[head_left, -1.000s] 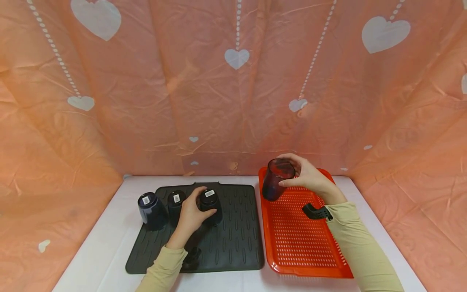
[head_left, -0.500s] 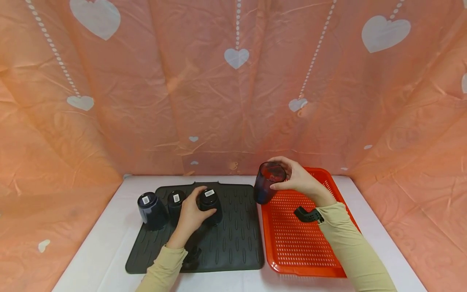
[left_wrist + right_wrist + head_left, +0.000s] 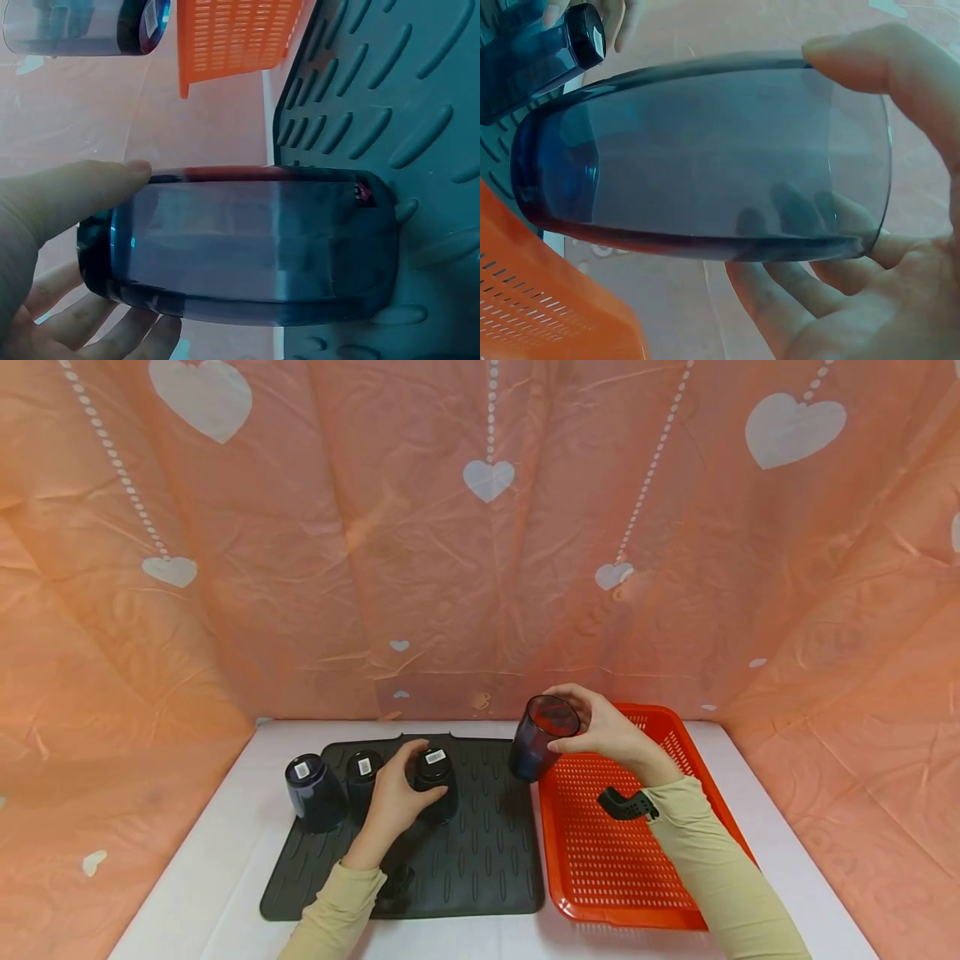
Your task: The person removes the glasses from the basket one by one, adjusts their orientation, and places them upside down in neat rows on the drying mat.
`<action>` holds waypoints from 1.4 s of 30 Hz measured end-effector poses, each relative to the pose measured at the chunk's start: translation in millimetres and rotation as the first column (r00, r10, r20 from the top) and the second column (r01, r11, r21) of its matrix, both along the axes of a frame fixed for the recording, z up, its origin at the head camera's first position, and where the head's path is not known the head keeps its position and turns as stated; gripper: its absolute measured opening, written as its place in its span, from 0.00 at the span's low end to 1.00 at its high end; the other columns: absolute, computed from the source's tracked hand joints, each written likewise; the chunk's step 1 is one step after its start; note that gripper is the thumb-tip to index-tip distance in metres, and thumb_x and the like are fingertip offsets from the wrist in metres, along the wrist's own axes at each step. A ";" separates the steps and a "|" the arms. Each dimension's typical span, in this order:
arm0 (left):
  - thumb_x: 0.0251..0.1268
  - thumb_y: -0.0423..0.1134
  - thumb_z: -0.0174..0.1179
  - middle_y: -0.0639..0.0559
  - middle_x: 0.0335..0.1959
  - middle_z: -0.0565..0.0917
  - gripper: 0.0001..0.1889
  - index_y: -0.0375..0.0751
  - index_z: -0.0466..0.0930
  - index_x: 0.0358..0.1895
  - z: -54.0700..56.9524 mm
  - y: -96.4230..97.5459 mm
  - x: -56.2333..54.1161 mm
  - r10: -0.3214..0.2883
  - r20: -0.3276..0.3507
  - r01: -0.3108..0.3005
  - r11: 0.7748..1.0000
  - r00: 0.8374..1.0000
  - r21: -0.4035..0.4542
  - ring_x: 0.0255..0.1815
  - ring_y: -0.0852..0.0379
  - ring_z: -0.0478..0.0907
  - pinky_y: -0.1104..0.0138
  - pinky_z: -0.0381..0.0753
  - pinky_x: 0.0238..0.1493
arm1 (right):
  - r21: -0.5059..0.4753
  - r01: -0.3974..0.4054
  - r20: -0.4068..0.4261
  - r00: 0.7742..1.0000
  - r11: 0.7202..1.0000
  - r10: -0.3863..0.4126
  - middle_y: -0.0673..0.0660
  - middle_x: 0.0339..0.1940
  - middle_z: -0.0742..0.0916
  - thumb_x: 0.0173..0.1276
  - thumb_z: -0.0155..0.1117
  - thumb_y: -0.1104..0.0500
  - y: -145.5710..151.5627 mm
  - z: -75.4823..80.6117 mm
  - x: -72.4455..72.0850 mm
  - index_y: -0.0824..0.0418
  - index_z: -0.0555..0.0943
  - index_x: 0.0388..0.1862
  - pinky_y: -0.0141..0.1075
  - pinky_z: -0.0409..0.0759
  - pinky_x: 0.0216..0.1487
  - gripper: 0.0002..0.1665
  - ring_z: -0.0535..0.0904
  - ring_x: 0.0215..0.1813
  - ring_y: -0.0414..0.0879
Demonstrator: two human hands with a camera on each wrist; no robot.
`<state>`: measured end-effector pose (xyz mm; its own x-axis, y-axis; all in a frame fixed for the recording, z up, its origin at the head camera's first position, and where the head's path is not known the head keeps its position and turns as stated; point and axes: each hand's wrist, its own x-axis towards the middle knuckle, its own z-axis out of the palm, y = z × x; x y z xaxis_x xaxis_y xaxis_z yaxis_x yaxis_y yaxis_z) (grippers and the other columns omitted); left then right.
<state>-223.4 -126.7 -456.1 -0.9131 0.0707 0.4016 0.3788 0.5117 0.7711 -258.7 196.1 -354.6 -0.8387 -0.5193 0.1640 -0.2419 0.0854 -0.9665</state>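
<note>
My left hand (image 3: 392, 800) grips an upside-down dark tinted drinking glass (image 3: 444, 806) near its base, thumb on one side and fingers on the other. That glass stands rim-down on the dark ribbed drying mat (image 3: 480, 868). In the left wrist view the glass (image 3: 225, 247) is see-through, with a small red mark by its rim. My right hand (image 3: 613, 739) holds another tinted glass (image 3: 532, 747) by its upper part, mouth up and slightly tilted, above the mat's right edge. In the right wrist view this glass (image 3: 697, 157) fills the middle, fingers showing through it.
Two more upside-down glasses, an outer one (image 3: 318, 797) and an inner one (image 3: 360, 789), stand at the mat's left. An orange perforated basket (image 3: 557, 893) lies right of the mat on the white tabletop (image 3: 202, 877). A heart-patterned curtain (image 3: 420, 568) hangs behind.
My right hand has carried its glass leftward, from over the basket to over the mat's right edge, and slightly lower. My left hand keeps its grip on the upside-down glass in place.
</note>
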 end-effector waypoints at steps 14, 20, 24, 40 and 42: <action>0.43 0.32 0.77 0.40 0.60 0.75 0.38 0.37 0.70 0.62 11.0 0.9 -0.7 -0.031 -0.012 0.032 0.999 0.999 0.016 0.59 0.44 0.73 0.54 0.73 0.59 | 0.006 0.019 -0.007 1.000 1.000 -0.019 0.68 0.59 0.76 0.53 0.74 0.69 -5.2 -0.8 2.2 0.63 0.67 0.64 0.40 0.80 0.49 0.40 0.71 0.59 0.63; 0.44 0.32 0.76 0.40 0.60 0.75 0.38 0.37 0.69 0.63 20.3 2.9 1.0 -0.051 -0.016 0.052 0.998 0.999 0.038 0.60 0.44 0.72 0.54 0.72 0.60 | -0.010 0.044 0.010 0.999 0.999 -0.044 0.66 0.59 0.77 0.54 0.73 0.70 -6.9 -4.2 0.5 0.64 0.66 0.64 0.40 0.81 0.47 0.40 0.74 0.58 0.59; 0.45 0.33 0.76 0.40 0.60 0.74 0.39 0.37 0.69 0.64 24.2 4.4 1.7 -0.059 -0.020 0.059 0.998 0.998 0.033 0.59 0.45 0.73 0.56 0.72 0.60 | -0.035 0.053 0.019 0.998 0.998 -0.052 0.67 0.60 0.76 0.54 0.72 0.71 -8.3 -4.8 0.9 0.65 0.65 0.64 0.40 0.81 0.47 0.40 0.74 0.58 0.56; 0.43 0.37 0.78 0.45 0.61 0.74 0.41 0.44 0.69 0.65 40.9 28.1 3.2 -0.221 -0.052 0.225 0.968 0.974 0.111 0.60 0.47 0.73 0.55 0.73 0.59 | -0.129 0.043 0.016 0.999 0.991 -0.041 0.65 0.63 0.72 0.58 0.69 0.71 -11.3 -4.6 0.4 0.67 0.64 0.64 0.41 0.82 0.46 0.37 0.73 0.60 0.55; 0.42 0.37 0.78 0.46 0.61 0.74 0.42 0.45 0.69 0.66 39.6 31.0 1.2 -0.232 -0.046 0.236 0.963 0.972 0.131 0.60 0.48 0.72 0.56 0.72 0.60 | -0.147 0.041 0.012 0.999 0.988 -0.040 0.66 0.63 0.72 0.58 0.68 0.72 -12.0 -5.4 0.1 0.69 0.63 0.65 0.41 0.82 0.46 0.37 0.73 0.60 0.54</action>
